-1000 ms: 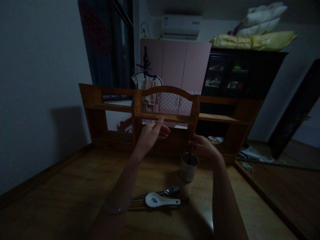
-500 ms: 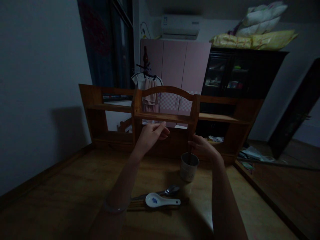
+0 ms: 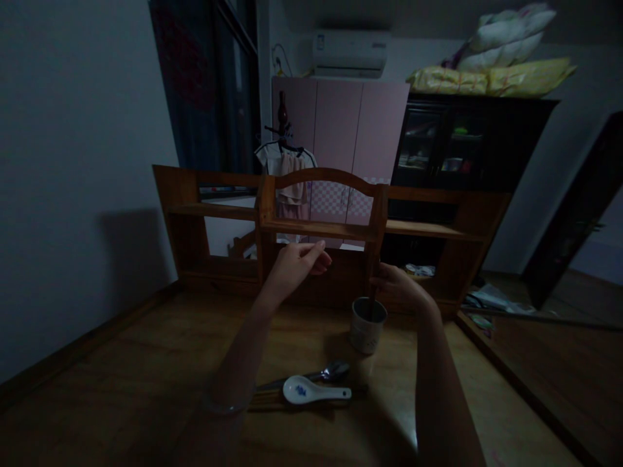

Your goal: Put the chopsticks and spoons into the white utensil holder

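Note:
My right hand (image 3: 396, 285) is pinched on a thin dark stick (image 3: 372, 292) that stands in a small white cup (image 3: 367, 324) on the wooden desk (image 3: 146, 363). My left hand (image 3: 296, 263) is raised above the desk, left of the cup, fingers loosely curled with nothing visible in them. Nearer to me lie a white ceramic spoon with a blue mark (image 3: 311, 390), a metal spoon (image 3: 326, 372) and some wooden chopsticks (image 3: 267, 401).
A wooden shelf unit (image 3: 321, 227) stands along the desk's far edge. Behind it are a pink wardrobe (image 3: 341, 123), a dark glass cabinet (image 3: 452, 149) with bedding on top, and clothes on a stand (image 3: 289, 175). The room is dim.
My left hand has sunk a little and its fingers have curled in slightly. My right hand stays on the stick in the cup.

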The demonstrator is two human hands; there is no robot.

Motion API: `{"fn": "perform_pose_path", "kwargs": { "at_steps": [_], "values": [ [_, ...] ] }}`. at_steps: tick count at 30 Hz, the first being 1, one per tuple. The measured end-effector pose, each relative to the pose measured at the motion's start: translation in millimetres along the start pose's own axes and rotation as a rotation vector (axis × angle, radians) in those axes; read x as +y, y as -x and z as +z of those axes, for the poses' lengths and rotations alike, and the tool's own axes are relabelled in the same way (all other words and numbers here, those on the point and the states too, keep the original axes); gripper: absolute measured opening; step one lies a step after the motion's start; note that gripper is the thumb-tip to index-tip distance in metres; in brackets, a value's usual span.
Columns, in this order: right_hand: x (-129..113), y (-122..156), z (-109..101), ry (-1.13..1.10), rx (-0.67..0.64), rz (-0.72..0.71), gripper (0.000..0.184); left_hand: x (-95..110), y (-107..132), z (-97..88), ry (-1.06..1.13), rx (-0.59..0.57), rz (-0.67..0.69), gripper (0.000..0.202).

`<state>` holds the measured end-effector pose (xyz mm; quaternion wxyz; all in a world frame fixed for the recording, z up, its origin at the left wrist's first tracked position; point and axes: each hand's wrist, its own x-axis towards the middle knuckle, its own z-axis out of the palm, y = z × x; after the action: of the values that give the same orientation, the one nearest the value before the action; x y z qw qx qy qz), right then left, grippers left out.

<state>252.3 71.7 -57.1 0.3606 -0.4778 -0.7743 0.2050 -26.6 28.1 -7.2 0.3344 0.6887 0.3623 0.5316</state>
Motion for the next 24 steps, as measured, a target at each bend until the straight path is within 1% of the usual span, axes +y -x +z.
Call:
{"fn": "perform_pose_path", "kwargs": {
  "at_steps": [5,11,18,22,24],
  "values": [
    [-2.6,1.6,-2.2,0.000,-0.003,-0.022,0.015,-1.7,-0.7,-0.9,-0.009,-0.008,0.001,0.043],
    [-2.7,-1.3,1.4,-0.024,-0.026,-0.018,0.014,-0.9,-0.7,-0.3,-0.011,-0.008,0.007,0.042],
    [-4.2,-1.7,2.6,-0.018,-0.006,-0.027,0.011,-0.9,0.5,-0.6,0.002,-0.021,0.000,0.042],
    [-7.6,-0.9,3.0,-0.039,-0.020,-0.017,0.014,-1.3,0.2,-1.4,-0.003,-0.019,0.004,0.040],
    [-7.6,-1.3,4.9,-0.050,-0.007,-0.011,0.014,-1.5,0.1,-1.6,-0.011,-0.019,0.012,0.040]
  ]
}}
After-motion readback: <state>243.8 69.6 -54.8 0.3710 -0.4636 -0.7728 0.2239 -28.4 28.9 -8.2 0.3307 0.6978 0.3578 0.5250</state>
